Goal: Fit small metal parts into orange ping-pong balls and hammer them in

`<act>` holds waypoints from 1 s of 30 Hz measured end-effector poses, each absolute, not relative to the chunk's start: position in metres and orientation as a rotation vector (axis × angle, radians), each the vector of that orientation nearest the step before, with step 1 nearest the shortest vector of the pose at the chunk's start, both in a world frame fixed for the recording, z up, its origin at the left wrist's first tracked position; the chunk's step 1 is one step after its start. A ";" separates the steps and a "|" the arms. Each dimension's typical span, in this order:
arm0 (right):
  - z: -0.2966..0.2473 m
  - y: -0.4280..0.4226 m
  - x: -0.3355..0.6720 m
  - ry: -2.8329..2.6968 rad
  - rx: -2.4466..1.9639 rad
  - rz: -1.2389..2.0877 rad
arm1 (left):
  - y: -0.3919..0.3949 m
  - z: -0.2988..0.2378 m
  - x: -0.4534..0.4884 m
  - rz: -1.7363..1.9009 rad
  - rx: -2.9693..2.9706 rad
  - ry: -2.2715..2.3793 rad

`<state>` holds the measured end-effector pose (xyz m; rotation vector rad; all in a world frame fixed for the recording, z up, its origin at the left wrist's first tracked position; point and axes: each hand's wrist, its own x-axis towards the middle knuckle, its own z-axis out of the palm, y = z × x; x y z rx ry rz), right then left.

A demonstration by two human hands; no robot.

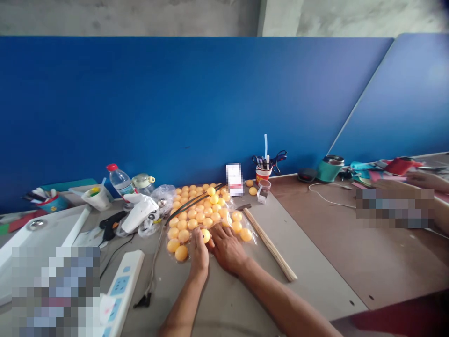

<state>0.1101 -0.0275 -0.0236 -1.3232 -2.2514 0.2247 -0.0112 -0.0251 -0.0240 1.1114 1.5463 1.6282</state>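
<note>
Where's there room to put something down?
On grey tabletop, between the long wooden piece and the brown table. It's crowded left, with bottle, glue gun and power strip, and in the middle, with orange balls, left hand and right hand.

Both hands (227, 247) are bare, tapering into narrower wrists (200, 271) and uncovered forearms (184, 299) that broaden away from them.

Right of the orange balls (200, 217) a hammer (270, 244) obstructs; bare tabletop (296, 250) lies beyond.
</note>
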 end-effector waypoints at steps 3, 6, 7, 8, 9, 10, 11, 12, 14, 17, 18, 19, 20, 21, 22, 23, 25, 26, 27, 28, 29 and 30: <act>-0.020 -0.028 0.110 -2.290 -1.346 0.254 | -0.026 -0.022 -0.010 1.606 1.044 1.560; -0.016 -0.028 0.113 -2.291 -1.311 0.275 | -0.026 -0.021 -0.011 1.599 1.022 1.577; -0.015 -0.027 0.115 -2.284 -1.296 0.279 | -0.026 -0.021 -0.011 1.589 1.020 1.581; -0.014 -0.027 0.117 -2.276 -1.285 0.287 | -0.027 -0.021 -0.011 1.580 1.021 1.582; -0.014 -0.026 0.119 -2.268 -1.279 0.299 | -0.027 -0.022 -0.010 1.573 1.029 1.580; -0.015 -0.026 0.120 -2.258 -1.281 0.312 | -0.028 -0.023 -0.010 1.571 1.044 1.575; -0.016 -0.025 0.122 -2.249 -1.286 0.327 | -0.029 -0.025 -0.009 1.574 1.062 1.569; -0.016 -0.024 0.124 -2.242 -1.292 0.341 | -0.030 -0.026 -0.008 1.578 1.083 1.563; -0.018 -0.022 0.126 -2.234 -1.311 0.364 | -0.031 -0.028 -0.006 1.566 1.131 1.549; -0.020 -0.019 0.129 -2.243 -1.327 0.389 | -0.033 -0.029 -0.004 1.539 1.183 1.550; -0.020 -0.018 0.129 -2.245 -1.329 0.392 | -0.033 -0.029 -0.004 1.541 1.192 1.554; -0.021 -0.017 0.129 -2.246 -1.328 0.393 | -0.033 -0.029 -0.004 1.559 1.192 1.568; -0.022 -0.016 0.129 -2.246 -1.324 0.390 | -0.032 -0.028 -0.005 1.569 1.200 1.569; -0.023 -0.016 0.129 -2.245 -1.319 0.384 | -0.032 -0.027 -0.005 1.582 1.205 1.566; -0.023 -0.016 0.129 -2.245 -1.315 0.375 | -0.032 -0.027 -0.006 1.580 1.227 1.556; -0.024 -0.015 0.129 -2.248 -1.310 0.365 | -0.031 -0.027 -0.007 1.577 1.249 1.553; -0.024 -0.016 0.130 -2.252 -1.301 0.355 | -0.030 -0.026 -0.008 1.584 1.269 1.557; -0.024 -0.016 0.130 -2.251 -1.293 0.356 | -0.029 -0.027 -0.008 1.590 1.275 1.564; -0.023 -0.016 0.130 -2.249 -1.282 0.361 | -0.029 -0.027 -0.008 1.597 1.278 1.571; -0.022 -0.017 0.129 -2.247 -1.266 0.367 | -0.029 -0.027 -0.008 1.603 1.282 1.575; -0.022 -0.018 0.129 -2.245 -1.249 0.372 | -0.028 -0.028 -0.008 1.612 1.286 1.577; -0.021 -0.018 0.129 -2.246 -1.234 0.376 | -0.028 -0.028 -0.008 1.617 1.291 1.575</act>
